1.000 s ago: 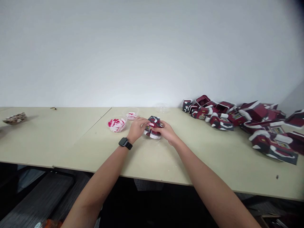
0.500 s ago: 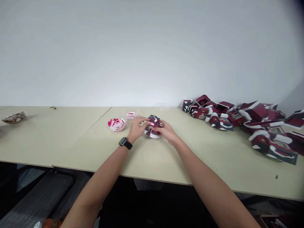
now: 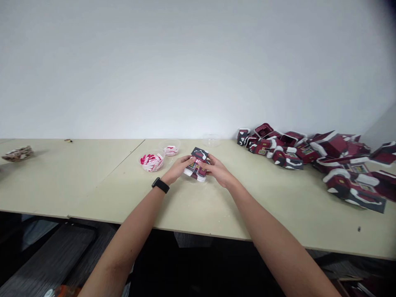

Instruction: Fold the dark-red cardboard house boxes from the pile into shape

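Note:
Between my two hands, above the table's middle, is a small model house [image 3: 197, 173] with maroon walls, yellow windows, a dark roof and white snow-like trim. My left hand [image 3: 180, 168] grips its left side, thumb on the front. From the right, my right hand [image 3: 218, 171] is closed on the other side, its thumb also across the front. To the left of my left hand stands a clear bowl [image 3: 152, 163] of red-and-white pieces. A second clear bowl [image 3: 170, 149] behind it holds similar pieces.
Many similar maroon model houses [image 3: 287, 150] lie heaped on the table [image 3: 262, 206] at right. A clear lid or dish [image 3: 211, 140] rests near the wall. A brown-and-white bundle [image 3: 18, 153] lies far left, and a small dark bit [image 3: 359, 229] at the front right.
My left hand has shifted slightly left and down from the front of the model house to its left side. The house has tilted, showing more of its roof and windows.

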Demonstrator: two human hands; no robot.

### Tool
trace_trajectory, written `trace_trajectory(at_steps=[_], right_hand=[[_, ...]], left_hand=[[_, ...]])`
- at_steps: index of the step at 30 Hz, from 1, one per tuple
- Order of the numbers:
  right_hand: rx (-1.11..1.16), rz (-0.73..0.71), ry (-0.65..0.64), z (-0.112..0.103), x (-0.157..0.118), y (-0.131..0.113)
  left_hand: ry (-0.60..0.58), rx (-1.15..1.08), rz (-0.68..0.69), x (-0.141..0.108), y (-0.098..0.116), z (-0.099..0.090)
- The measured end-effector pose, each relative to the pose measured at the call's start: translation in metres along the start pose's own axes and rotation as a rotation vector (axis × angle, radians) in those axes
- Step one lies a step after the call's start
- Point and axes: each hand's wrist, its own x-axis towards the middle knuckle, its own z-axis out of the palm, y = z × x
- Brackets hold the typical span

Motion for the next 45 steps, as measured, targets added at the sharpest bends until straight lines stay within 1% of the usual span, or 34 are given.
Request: trace_trajectory(at_steps=[5,10,18,22,24,27,30,33,36,38,40,43,45], right_hand=[[0.0,-0.032,0.002,0.0,0.002,0.002],[-0.021,-0.078,0.016,0.0,0.003,0.005],[-0.059,-0.078,0.035,0.001,0.001,0.004],[-0.062,-0.112,0.058,0.002,0.005,0.009],[-0.096,-0.164,0.118,0.001,0.008,0.014],[-0.192,-0.234,0.271,-0.001,0.014,0.02],[-0.249,-0.251,0.406,-0.005,0.019,0.024],[-0.263,-0.242,0.466,-0.008,0.022,0.028],[-0.282,-0.206,0.475,-0.006,0.022,0.031],[-0.304,-0.186,0.476,-0.003,0.02,0.032],[-0.307,-0.187,0.454,0.001,0.017,0.03],[-0.228,-0.165,0.392,0.004,0.013,0.023],[-0.125,-0.121,0.369,0.004,0.011,0.017]], left_hand=[[0.014,0.049,-0.001,-0.001,0.003,-0.001],[0.004,0.051,0.004,-0.001,0.004,0.0],[0.0,0.072,-0.007,-0.003,0.005,0.001],[0.027,0.121,0.035,0.0,0.001,0.003],[0.065,0.163,0.083,0.003,-0.005,0.003],[0.132,0.265,0.133,0.007,-0.016,0.003],[0.113,0.37,0.157,0.006,-0.021,0.004],[0.089,0.425,0.206,0.003,-0.019,0.011],[0.057,0.378,0.272,0.0,-0.016,0.026],[0.044,0.319,0.286,-0.001,-0.017,0.035],[0.084,0.264,0.265,-0.001,-0.018,0.04],[0.173,0.169,0.205,0.001,-0.021,0.038],[0.177,0.03,0.138,0.004,-0.021,0.031]])
